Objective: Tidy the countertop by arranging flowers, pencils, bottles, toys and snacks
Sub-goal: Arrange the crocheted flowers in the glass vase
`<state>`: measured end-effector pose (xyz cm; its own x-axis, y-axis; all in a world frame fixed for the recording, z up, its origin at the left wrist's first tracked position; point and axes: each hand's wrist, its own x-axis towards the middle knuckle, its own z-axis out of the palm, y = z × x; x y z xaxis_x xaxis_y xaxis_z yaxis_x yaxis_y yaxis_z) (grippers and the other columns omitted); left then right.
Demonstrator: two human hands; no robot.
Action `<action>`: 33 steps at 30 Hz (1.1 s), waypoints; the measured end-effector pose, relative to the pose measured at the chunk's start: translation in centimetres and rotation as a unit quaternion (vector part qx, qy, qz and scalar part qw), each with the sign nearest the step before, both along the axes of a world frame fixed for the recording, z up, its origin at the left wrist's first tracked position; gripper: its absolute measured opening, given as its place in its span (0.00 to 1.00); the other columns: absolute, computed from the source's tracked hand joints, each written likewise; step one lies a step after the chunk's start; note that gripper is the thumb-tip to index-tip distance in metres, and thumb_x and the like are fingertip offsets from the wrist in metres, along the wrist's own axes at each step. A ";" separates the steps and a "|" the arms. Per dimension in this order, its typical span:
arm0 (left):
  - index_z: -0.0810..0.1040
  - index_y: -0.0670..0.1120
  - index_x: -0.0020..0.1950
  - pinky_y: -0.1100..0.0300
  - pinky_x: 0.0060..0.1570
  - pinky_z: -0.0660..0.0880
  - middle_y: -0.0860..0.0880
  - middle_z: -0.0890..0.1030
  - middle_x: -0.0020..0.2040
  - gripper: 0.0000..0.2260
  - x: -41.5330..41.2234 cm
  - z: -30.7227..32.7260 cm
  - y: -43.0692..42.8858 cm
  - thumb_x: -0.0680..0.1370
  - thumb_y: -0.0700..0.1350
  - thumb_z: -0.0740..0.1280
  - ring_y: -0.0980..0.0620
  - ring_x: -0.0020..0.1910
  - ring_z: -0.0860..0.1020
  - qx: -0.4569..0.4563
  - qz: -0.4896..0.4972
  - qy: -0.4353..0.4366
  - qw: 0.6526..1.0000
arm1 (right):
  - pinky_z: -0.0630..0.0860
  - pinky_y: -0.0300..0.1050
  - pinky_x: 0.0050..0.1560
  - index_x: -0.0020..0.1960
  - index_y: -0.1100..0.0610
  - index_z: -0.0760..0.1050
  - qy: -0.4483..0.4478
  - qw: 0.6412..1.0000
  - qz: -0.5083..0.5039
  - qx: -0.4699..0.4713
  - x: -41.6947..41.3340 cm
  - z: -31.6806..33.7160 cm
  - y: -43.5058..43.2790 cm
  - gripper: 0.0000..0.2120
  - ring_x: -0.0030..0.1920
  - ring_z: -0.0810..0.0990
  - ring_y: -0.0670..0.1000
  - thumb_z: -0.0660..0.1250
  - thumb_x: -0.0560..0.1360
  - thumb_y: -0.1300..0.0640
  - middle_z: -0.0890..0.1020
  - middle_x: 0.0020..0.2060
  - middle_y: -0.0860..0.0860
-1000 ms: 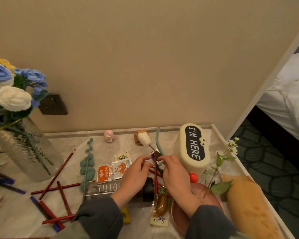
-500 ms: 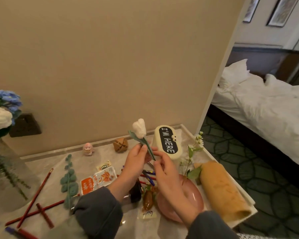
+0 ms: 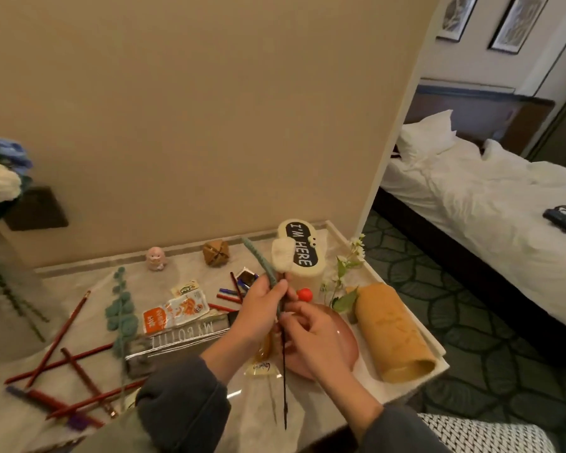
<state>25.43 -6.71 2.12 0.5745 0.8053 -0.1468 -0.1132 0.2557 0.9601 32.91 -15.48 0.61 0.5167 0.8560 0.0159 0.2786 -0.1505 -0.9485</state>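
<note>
A crocheted white tulip (image 3: 283,258) with a green leaf and a long dark stem is held up over the marble countertop (image 3: 89,279). My left hand (image 3: 262,307) grips the stem just under the bloom. My right hand (image 3: 311,331) pinches the stem lower down, over the pink plate (image 3: 348,341). A glass vase (image 3: 4,282) with blue and white flowers stands at the far left. Red pencils (image 3: 62,331) lie scattered at the left front. A dark bottle (image 3: 177,338) lettered "MY BOTTLE" lies on its side under my left wrist.
An orange snack packet (image 3: 174,310), a green crocheted sprig (image 3: 121,312), a pink toy (image 3: 156,258) and a brown ball (image 3: 215,253) lie around. A cream "I'M HERE" case (image 3: 314,273), a daisy sprig (image 3: 347,273) and a bread roll (image 3: 392,331) sit at the right. A bed is beyond the wall.
Both hands lifted the white tulip off the countertop and now hold it upright by its stem. The camera swung right, bringing the bed into view.
</note>
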 end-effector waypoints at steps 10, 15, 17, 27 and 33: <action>0.73 0.42 0.47 0.65 0.33 0.77 0.51 0.83 0.34 0.09 -5.3 2.2 -1.1 0.82 0.39 0.55 0.56 0.33 0.82 -0.004 0.193 -0.023 0.981 | 0.78 0.41 0.29 0.45 0.53 0.81 0.086 0.964 0.252 -0.022 -2.5 2.0 3.3 0.08 0.31 0.81 0.47 0.66 0.77 0.63 0.82 0.30 0.49; 0.72 0.44 0.37 0.62 0.35 0.73 0.48 0.76 0.31 0.13 -11.6 2.3 -1.8 0.81 0.42 0.57 0.51 0.33 0.76 0.038 0.317 0.071 0.945 | 0.81 0.42 0.33 0.47 0.55 0.81 0.069 0.927 0.366 -0.041 -6.0 2.0 4.5 0.08 0.36 0.85 0.51 0.64 0.80 0.55 0.85 0.37 0.53; 0.68 0.45 0.36 0.59 0.32 0.69 0.48 0.71 0.29 0.12 -14.4 2.2 -1.7 0.81 0.42 0.57 0.50 0.31 0.71 0.042 0.349 0.098 0.931 | 0.79 0.41 0.31 0.46 0.56 0.81 0.060 0.922 0.381 -0.044 -8.1 1.8 5.2 0.08 0.34 0.84 0.50 0.64 0.79 0.55 0.85 0.37 0.54; 0.70 0.52 0.43 0.63 0.24 0.62 0.54 0.69 0.28 0.05 -23.4 0.0 3.1 0.78 0.48 0.64 0.58 0.24 0.66 0.030 0.312 0.232 0.921 | 0.74 0.36 0.37 0.51 0.50 0.80 -0.044 0.941 0.335 -0.025 -16.0 -1.0 13.9 0.07 0.38 0.80 0.41 0.65 0.76 0.57 0.84 0.40 0.47; 0.69 0.48 0.51 0.66 0.21 0.58 0.52 0.67 0.29 0.04 -25.6 -2.3 6.7 0.81 0.48 0.59 0.58 0.20 0.62 -0.058 0.245 0.207 0.946 | 0.78 0.49 0.45 0.57 0.48 0.69 -0.178 0.927 0.299 -0.142 -17.6 -3.7 19.9 0.15 0.45 0.81 0.52 0.68 0.73 0.49 0.81 0.47 0.50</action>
<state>-0.13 -0.05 -0.13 0.0116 0.9247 -0.3805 0.1334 0.3757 0.9171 15.27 4.43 -3.05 -0.0459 0.9835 -0.1751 0.6797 -0.0977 -0.7269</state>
